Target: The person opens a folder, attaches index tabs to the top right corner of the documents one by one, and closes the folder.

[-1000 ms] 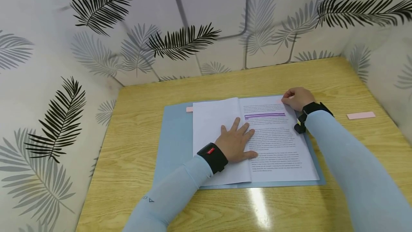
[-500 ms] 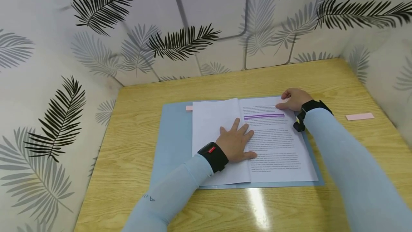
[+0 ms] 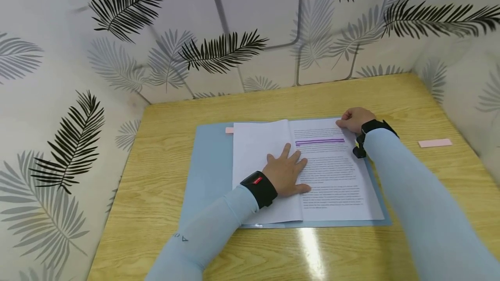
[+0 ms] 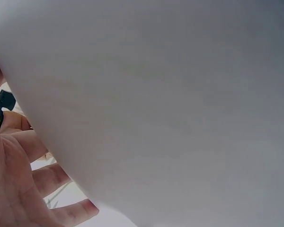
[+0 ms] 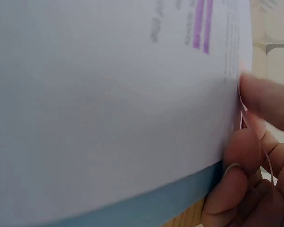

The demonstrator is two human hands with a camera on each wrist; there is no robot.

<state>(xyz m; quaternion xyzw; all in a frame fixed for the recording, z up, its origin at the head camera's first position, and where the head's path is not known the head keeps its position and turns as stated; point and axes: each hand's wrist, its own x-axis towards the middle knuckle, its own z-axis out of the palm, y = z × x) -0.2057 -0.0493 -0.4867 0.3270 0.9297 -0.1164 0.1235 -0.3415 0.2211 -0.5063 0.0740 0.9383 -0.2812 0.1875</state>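
An open booklet of white pages (image 3: 332, 203) lies on a blue folder cover (image 3: 208, 159). Its right page bears printed text and purple highlighter lines (image 3: 320, 142). My left hand (image 3: 287, 172) rests on the middle fold, palm down with fingers spread. At the upper right corner of the printed page, my right hand (image 3: 356, 119) pinches a thin pink sticky tab (image 5: 268, 158) against the page edge between thumb and finger. The tab is seen nearly edge-on in the right wrist view, partly hidden by the fingers. White paper fills most of the left wrist view.
Another pink tab (image 3: 229, 130) sticks out past the left page's top left edge. To the right, a pink strip (image 3: 435, 143) lies on the wooden table (image 3: 156, 177). Leaf-patterned walls (image 3: 265, 64) stand along the table's back and sides.
My right thumb and fingers shift along the page's upper right corner, parting a little half a second ago and coming together now. My left hand stays in place.
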